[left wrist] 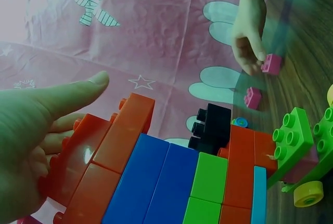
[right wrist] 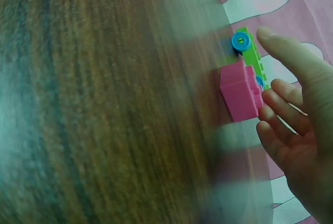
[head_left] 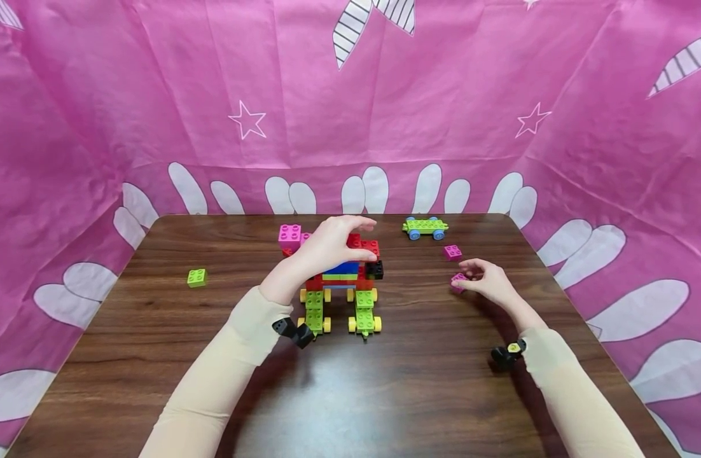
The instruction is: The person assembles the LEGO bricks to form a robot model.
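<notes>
A build of stacked toy bricks (head_left: 340,268) stands mid-table on lime wheeled bases (head_left: 314,312) with yellow wheels. Its top bricks are red, with blue and green layers below, a black brick (left wrist: 215,127) at one side and a pink brick (head_left: 290,236) at the other. Over the build's top, my left hand (head_left: 327,245) rests near the red bricks (left wrist: 106,148), its thumb raised clear of them; some fingers are hidden behind. My right hand (head_left: 488,284) reaches to a small pink brick (head_left: 458,282), fingertips close to its studded side, thumb spread apart in the right wrist view.
Beyond the right hand lie another pink brick (head_left: 452,252) and a lime wheeled base (head_left: 425,226) with blue wheels. A lime brick (head_left: 197,278) lies on the left of the wooden table (head_left: 156,356). Pink patterned cloth (head_left: 305,114) surrounds the back and sides.
</notes>
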The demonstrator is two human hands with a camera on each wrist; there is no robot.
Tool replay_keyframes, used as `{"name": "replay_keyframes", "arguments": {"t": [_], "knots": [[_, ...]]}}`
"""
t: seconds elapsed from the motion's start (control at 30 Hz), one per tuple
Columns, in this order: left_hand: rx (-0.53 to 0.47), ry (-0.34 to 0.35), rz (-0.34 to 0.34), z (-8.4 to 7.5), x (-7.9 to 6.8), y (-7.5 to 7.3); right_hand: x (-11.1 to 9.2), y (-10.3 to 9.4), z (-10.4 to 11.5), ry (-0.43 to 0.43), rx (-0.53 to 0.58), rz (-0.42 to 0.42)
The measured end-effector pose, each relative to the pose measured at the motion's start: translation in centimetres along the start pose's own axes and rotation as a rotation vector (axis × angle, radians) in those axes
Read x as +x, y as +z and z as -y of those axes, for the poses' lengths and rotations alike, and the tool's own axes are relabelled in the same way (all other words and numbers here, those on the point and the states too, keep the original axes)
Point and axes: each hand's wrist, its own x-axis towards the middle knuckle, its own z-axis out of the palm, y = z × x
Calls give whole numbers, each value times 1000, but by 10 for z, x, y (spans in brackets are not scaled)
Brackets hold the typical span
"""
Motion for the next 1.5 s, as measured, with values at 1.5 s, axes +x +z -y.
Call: {"name": "replay_keyframes", "arguments": {"t": [1.5], "knots": [[78,10,29,1,-1,-10,16,12,53,-81,-22,-81]]}}
